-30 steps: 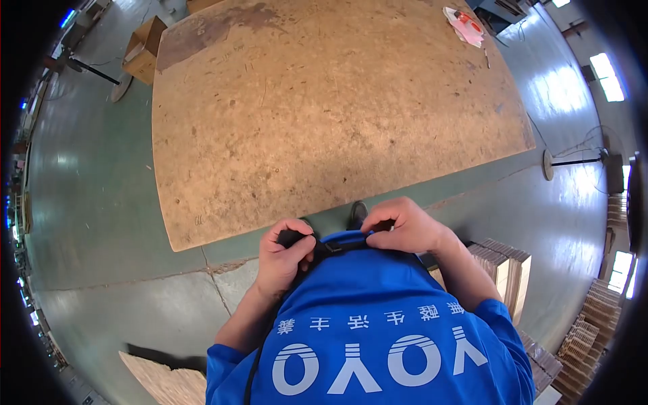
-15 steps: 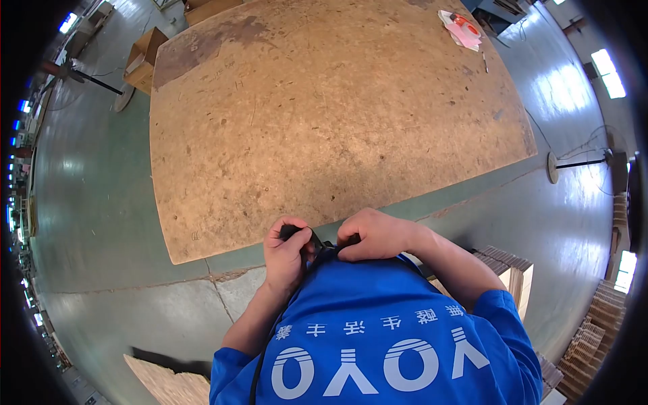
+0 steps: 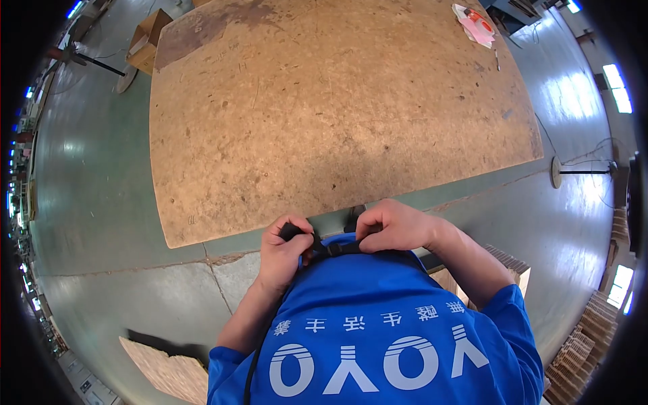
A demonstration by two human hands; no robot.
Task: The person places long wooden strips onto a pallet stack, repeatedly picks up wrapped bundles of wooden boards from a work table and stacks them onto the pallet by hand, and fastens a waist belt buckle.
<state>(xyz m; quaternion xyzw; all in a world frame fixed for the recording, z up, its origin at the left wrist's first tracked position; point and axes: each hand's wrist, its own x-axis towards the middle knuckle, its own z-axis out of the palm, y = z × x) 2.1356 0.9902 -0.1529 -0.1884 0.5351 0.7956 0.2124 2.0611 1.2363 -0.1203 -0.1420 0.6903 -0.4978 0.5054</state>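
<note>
A black strap (image 3: pixel 349 248) with a small buckle (image 3: pixel 333 250) stretches across the front of my blue shirt (image 3: pixel 358 290) at the waist. My left hand (image 3: pixel 285 248) is closed around its left part, fingers pinched, with some black webbing bunched under them. On the other side my right hand (image 3: pixel 393 227) pinches the strap between thumb and curled fingers, just right of the buckle. A thin black cord (image 3: pixel 256 361) runs down the left side of the shirt.
A large worn wooden tabletop (image 3: pixel 324 101) lies ahead, its near edge just beyond my hands. Scissors-like red item (image 3: pixel 480 25) and pink paper sit at its far right. A cardboard box (image 3: pixel 147 42), fan stands (image 3: pixel 126 79) and stacked boards (image 3: pixel 506 263) are around it.
My right hand has moved slightly right and up, away from the left. The strap is now stretched between both hands, and its buckle shows more clearly. The view has shifted slightly.
</note>
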